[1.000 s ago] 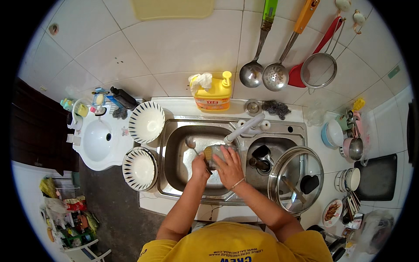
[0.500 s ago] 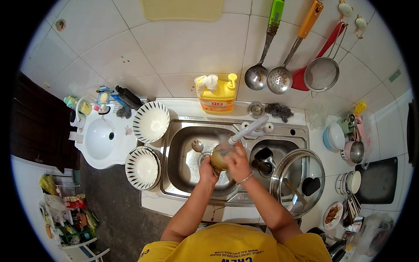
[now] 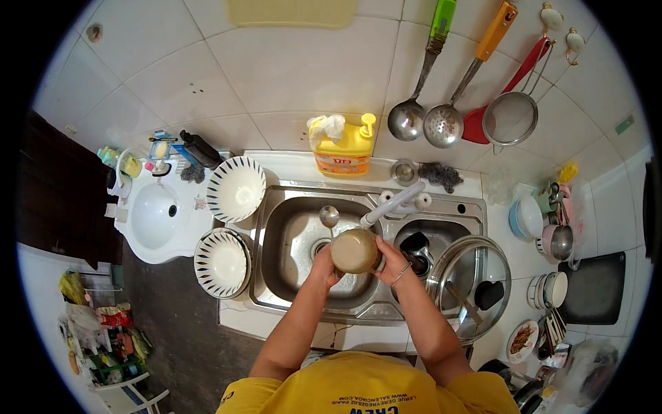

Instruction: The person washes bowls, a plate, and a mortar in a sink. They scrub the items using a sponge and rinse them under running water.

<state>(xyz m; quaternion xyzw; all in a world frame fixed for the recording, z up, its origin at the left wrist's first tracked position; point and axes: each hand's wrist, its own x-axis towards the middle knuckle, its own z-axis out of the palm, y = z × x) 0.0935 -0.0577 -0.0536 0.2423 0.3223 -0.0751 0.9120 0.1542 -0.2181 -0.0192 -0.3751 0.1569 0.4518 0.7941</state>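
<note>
Over the right side of the large sink basin (image 3: 279, 276), I hold a round, tan-brown bowl-like vessel (image 3: 354, 251) between both hands. My left hand (image 3: 324, 268) is closed round its left side, and my right hand (image 3: 392, 261) grips its right side. Its pale flat face is turned upward; whether that is its base or its inside I cannot tell. Just beyond it is the end of the white faucet (image 3: 389, 207). A metal spoon (image 3: 329, 216) lies in the basin near the drain.
Striped bowls (image 3: 236, 188) and a second stack (image 3: 222, 261) stand left of the sink. A glass lid (image 3: 507, 276) rests over the small basin's right edge, beside dark utensils (image 3: 416, 245). Behind are a yellow detergent jug (image 3: 343, 153) and a steel scrubber (image 3: 441, 176). Ladles (image 3: 407, 121) hang above.
My right hand has moved from over the vessel to its right side. The vessel's pale face now shows fully. The spoon has shifted right and farther back in the basin.
</note>
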